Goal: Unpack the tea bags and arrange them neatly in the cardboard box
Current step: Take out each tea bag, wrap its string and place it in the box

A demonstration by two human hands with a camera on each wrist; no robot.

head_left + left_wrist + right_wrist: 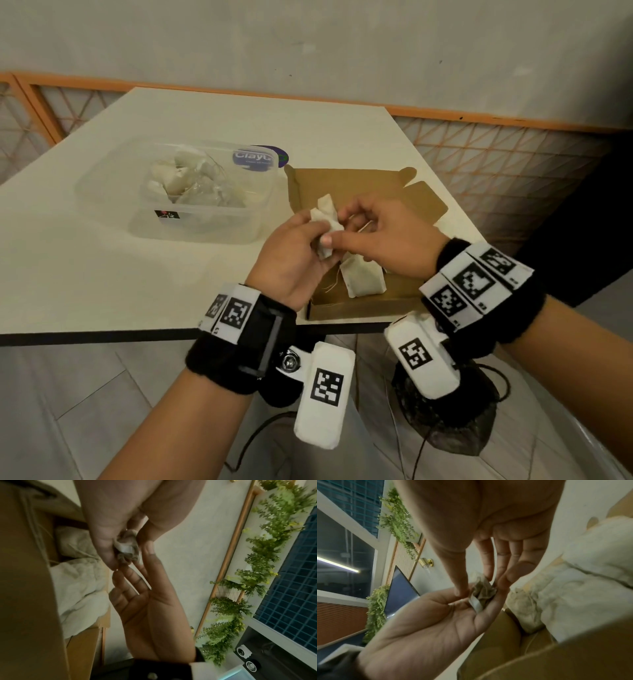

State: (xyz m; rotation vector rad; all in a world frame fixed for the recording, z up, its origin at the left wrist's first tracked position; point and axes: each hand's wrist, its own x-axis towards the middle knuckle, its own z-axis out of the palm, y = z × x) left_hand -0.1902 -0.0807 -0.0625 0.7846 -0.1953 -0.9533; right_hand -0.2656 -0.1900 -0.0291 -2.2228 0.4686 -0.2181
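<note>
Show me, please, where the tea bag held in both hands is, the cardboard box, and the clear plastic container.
held tea bag (323, 219): head view, on its crumpled paper.
cardboard box (359, 303): head view, on its near wall.
plastic container (191, 231): head view, on its front wall.

You have two hands at work, the left hand (291, 260) and the right hand (380, 236), with one crumpled tea bag (323, 224) between them above the one cardboard box (359, 305). One flat tea bag (363, 277) shows inside that box; the hands may hide others. Left of the box stands one clear plastic container (191, 219) holding a heap of wrapped tea bags (185, 181), too jumbled to count.
</note>
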